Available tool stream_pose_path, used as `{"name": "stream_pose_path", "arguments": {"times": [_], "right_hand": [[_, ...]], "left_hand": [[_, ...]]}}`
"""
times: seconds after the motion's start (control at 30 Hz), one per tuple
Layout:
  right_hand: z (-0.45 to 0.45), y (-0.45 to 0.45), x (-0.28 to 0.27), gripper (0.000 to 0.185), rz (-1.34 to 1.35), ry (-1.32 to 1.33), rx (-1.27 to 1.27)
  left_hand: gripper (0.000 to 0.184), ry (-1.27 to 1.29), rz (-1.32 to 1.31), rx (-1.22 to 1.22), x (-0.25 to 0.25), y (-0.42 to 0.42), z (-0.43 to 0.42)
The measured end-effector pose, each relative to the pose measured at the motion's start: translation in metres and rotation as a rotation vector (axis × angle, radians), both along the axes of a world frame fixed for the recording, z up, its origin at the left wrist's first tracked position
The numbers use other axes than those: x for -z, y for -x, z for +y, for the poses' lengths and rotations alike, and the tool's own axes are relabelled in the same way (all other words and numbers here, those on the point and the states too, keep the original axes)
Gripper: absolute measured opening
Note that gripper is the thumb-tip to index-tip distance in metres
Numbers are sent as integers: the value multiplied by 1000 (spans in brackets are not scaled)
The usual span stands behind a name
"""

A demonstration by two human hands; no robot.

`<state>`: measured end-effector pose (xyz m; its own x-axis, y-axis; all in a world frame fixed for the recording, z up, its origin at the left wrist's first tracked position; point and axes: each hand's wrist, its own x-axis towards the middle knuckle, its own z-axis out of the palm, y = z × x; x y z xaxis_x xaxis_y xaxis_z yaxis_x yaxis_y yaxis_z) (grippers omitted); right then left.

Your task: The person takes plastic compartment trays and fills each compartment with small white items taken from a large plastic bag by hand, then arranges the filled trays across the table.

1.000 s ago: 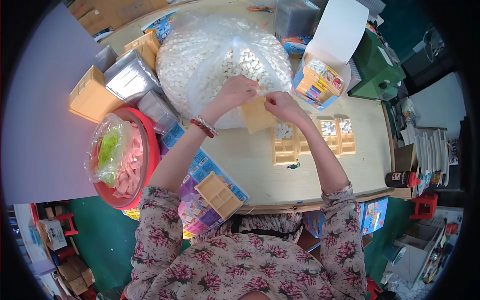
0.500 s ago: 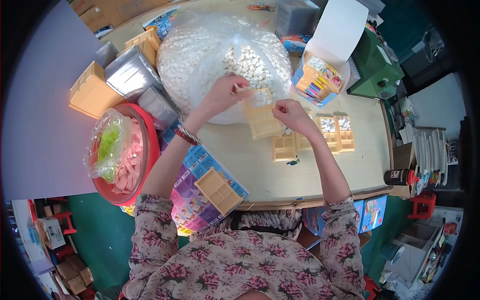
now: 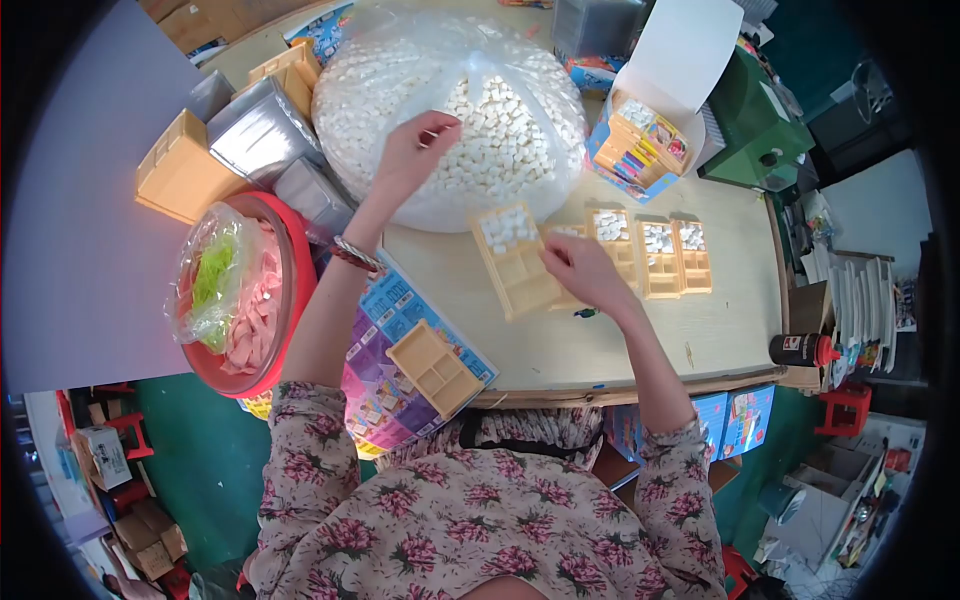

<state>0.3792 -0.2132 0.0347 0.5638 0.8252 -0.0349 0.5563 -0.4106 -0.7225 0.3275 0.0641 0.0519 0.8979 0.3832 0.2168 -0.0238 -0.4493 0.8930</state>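
A pale-topped table (image 3: 560, 360) with a worn wooden front edge stands on a green floor (image 3: 215, 440). Along the left spreads a smooth lilac surface (image 3: 80, 250), whether wall or panel I cannot tell. Cardboard (image 3: 240, 20) sits at the upper left. To the right are a red stool (image 3: 848, 408) and cluttered shelving (image 3: 865, 305). Pale light falls across the tabletop; the upper right corner is dim.

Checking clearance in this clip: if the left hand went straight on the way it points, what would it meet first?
The left hand would probably meet the clear bag of white pieces, though its height above them is unclear.
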Motion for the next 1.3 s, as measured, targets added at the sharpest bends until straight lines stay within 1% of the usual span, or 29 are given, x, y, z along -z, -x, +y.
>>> {"name": "stream_pose_path", "arguments": {"times": [0.03, 0.1, 0.17, 0.2, 0.23, 0.27, 0.33, 0.37, 0.43, 0.5, 0.57, 0.63, 0.67, 0.73, 0.8, 0.87, 0.9, 0.97, 1.0, 1.07, 1.2, 1.3], "right_hand": [[-7, 8, 5, 24, 16, 0, -17], [-20, 23, 22, 24, 56, 34, -17], [-27, 36, 48, 23, 93, 69, -14], [-28, 42, 65, 23, 12, 85, 34], [-26, 47, 70, 23, -70, 102, 82], [-23, 50, 73, 23, -70, 103, 82], [-13, 55, 71, 24, -211, 253, 207], [-12, 54, 72, 24, -212, 254, 205], [-8, 53, 77, 27, -329, 296, 309], [-10, 46, 76, 28, -355, 328, 340], [-13, 46, 71, 30, -380, 358, 365], [-10, 50, 53, 30, -338, 474, 445], [-7, 58, 49, 30, -329, 473, 429], [-4, 81, 44, 28, -138, 383, 246], [5, 113, 45, 26, 26, 344, -25], [18, 136, 42, 25, 106, 291, -214], [24, 143, 51, 25, 105, 291, -216], [33, 153, 78, 23, -23, 234, -256], [36, 153, 78, 23, -25, 231, -257], [42, 149, 78, 20, -84, 268, -367], [39, 144, 72, 18, -89, 227, -375], [30, 137, 63, 17, -35, 191, -396]], "left_hand": [[20, -18, 30, -51, 2, 4, 7], [19, -28, 34, -56, 6, 11, 15], [19, -101, 53, -57, 7, 16, 16], [19, -97, 56, -57, 8, 16, 13], [19, -87, 61, -46, 9, 16, 10], [19, -79, 63, -35, 8, 14, 7], [18, -92, 57, -20, 4, 12, -1], [18, -105, 52, -5, 2, 11, -4], [18, -126, 51, -4, 1, 8, -7], [18, -141, 61, -7, 2, 8, -9], [17, -243, 19, 4, 2, 7, -8], [17, -280, -9, -3, 10, 4, -3], [16, -321, -44, 2, 14, 3, 1], [15, -323, -21, -7, 15, 2, 2], [15, -323, -10, -5, 17, -4, 3], [15, -376, 13, 4, 21, -11, 3], [15, -375, 12, 1, 22, -14, 3], [15, -388, 26, 36, 22, -18, 4], [15, -392, 25, 34, 22, -19, 7], [15, -485, 43, 49, 21, -24, 11], [14, -504, 29, 38, 18, -28, 20], [13, -528, 3, 66, 20, -32, 26]]}}
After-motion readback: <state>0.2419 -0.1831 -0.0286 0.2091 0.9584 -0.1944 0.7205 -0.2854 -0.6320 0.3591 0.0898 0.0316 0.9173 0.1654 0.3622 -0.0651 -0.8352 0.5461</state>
